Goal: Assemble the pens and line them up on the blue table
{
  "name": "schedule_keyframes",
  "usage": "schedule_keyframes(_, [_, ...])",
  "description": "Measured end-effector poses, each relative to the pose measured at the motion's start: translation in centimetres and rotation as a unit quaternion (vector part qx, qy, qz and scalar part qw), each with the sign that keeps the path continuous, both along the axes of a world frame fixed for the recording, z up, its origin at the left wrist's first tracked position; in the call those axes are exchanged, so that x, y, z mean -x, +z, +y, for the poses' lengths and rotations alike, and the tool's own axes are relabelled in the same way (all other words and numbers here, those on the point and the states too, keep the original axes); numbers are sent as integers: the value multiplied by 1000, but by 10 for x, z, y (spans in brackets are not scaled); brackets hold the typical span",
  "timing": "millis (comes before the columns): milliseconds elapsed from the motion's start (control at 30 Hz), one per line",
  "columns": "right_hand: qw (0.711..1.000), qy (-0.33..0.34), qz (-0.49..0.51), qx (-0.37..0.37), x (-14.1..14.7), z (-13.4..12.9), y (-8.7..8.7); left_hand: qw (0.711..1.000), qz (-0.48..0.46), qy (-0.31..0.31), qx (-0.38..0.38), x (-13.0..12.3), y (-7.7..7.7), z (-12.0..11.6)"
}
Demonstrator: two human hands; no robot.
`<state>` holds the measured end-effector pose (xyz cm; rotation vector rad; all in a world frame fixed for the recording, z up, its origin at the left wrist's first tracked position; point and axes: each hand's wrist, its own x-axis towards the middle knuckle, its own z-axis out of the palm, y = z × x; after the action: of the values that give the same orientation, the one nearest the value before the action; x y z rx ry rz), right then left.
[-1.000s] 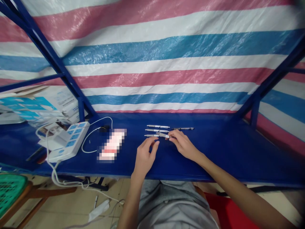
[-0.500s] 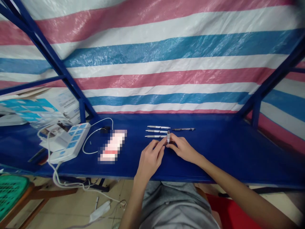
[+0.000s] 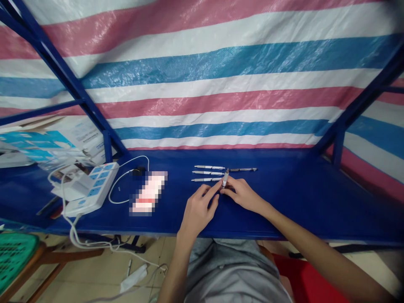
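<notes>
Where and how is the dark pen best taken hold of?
I would pinch the dark pen at mid-barrel, from above, fingertips on its near and far sides: it is thin, lies flat sideways, and the held pen crowds its left end.

Right of the white power strip, a pinkish item is pixelated (only coloured blocks show), while below-left of the strip a green latticed thing is cut off by the left edge.

White-and-grey pen held tilted; three similar pens lying parallel
</notes>
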<state>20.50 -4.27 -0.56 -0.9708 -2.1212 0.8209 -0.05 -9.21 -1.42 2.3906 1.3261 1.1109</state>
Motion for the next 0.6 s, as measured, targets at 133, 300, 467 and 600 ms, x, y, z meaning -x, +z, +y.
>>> schedule_keyframes(133, [1000,-4,2,6,0,-1,3,1000,-22,-2,-7,1,0,-1])
schedule_keyframes(300, [1000,-3,-1,1,-1,-2,4,1000,-11,-12,-8,1,-1,-1])
schedule_keyframes(467, [1000,-6,1,-6,0,-2,5,1000,2,-17,-11,0,-2,0])
schedule_keyframes(600, [1000,-12,-12,-18,1,-1,5,1000,5,-26,4,1,-3,0])
